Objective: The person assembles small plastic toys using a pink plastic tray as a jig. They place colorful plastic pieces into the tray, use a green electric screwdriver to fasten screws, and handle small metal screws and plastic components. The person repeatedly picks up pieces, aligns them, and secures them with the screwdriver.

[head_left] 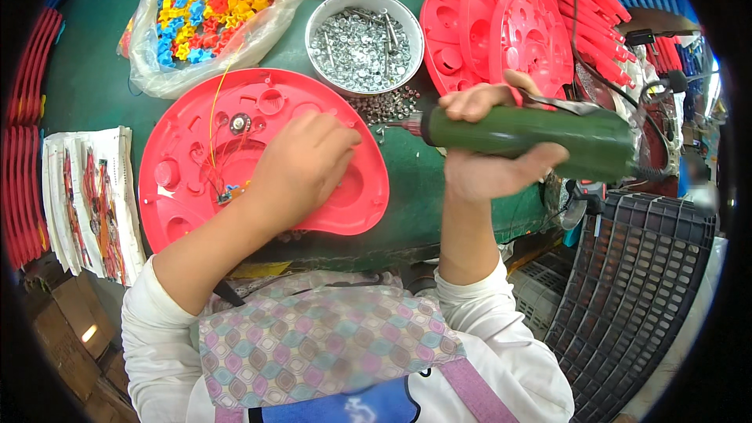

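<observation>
My right hand (489,172) grips a green electric screwdriver (533,135), held level with its bit to the left. The bit's tip is over a small pile of metal screws (394,103) on the table. My left hand (305,160) is over the right part of a red plastic toy shell (176,149), its fingers bunched together. Whatever they pinch, if anything, is hidden. Inside the shell are a small round speaker (240,123), thin wires (211,149) and a little circuit board (227,194), partly beside my left forearm.
A white bowl (312,39) of small metal parts stands behind the shell. Left of it lies a plastic bag (149,70) of coloured star-like pieces. More red shells (513,39) are stacked at the far right. Wired parts (98,196) lie on paper at left; a black crate (627,282) stands right.
</observation>
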A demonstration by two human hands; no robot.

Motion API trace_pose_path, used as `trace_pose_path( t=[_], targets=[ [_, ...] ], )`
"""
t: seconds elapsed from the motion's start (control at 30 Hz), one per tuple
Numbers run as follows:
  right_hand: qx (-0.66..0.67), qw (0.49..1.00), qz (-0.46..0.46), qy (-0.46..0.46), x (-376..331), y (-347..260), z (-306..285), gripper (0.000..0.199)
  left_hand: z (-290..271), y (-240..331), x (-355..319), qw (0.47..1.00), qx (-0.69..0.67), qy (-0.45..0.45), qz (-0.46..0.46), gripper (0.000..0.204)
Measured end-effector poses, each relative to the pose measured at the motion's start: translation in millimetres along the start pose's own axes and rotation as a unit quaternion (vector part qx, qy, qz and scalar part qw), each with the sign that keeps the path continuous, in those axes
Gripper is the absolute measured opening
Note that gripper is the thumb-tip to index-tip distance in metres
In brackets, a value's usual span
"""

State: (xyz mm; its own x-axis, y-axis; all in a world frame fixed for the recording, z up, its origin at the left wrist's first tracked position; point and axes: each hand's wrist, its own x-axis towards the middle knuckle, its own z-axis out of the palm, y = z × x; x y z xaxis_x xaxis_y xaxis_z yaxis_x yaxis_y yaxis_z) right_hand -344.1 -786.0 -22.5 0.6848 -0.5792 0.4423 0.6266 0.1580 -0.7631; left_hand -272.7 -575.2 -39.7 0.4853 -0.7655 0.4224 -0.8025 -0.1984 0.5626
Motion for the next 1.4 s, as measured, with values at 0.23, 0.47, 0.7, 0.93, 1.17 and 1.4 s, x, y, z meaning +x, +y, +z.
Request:
trace_pose_path(
  t=[0.23, 0.47, 0.7, 0.93, 1.17, 1.4],
  targets=[
    [0.136, 0.991, -0.009, 0.014, -4.6, -39.4, 27.1, 0.103, -5.0, 14.3, 4.5, 0.866, -0.421, -0.035, -0.267, 0.034],
    [0.141, 0.990, 0.015, -0.002, -27.4, -33.0, 38.3, 0.105, -15.4, 21.4, -19.2, 0.841, -0.436, -0.046, -0.317, 0.018],
    [0.094, 0.994, 0.013, -0.055, -42.8, -25.6, 43.0, 0.105, -7.7, 6.8, -33.1, 1.000, -0.003, 0.004, -0.007, 0.019],
    [0.083, 0.988, -0.013, -0.126, -44.6, -25.5, 44.7, 0.107, -9.7, 9.1, -36.4, 0.999, 0.032, 0.002, 0.006, 0.025],
    [0.082, 0.982, -0.015, -0.169, -46.8, -26.9, 46.8, 0.112, -19.3, 12.8, -33.8, 0.993, 0.076, 0.016, 0.085, 0.033],
    [0.035, 0.988, -0.024, -0.151, -52.3, -24.2, 42.1, 0.112, -22.9, 11.3, -37.3, 1.000, -0.008, 0.012, 0.004, 0.039]
  ],
)
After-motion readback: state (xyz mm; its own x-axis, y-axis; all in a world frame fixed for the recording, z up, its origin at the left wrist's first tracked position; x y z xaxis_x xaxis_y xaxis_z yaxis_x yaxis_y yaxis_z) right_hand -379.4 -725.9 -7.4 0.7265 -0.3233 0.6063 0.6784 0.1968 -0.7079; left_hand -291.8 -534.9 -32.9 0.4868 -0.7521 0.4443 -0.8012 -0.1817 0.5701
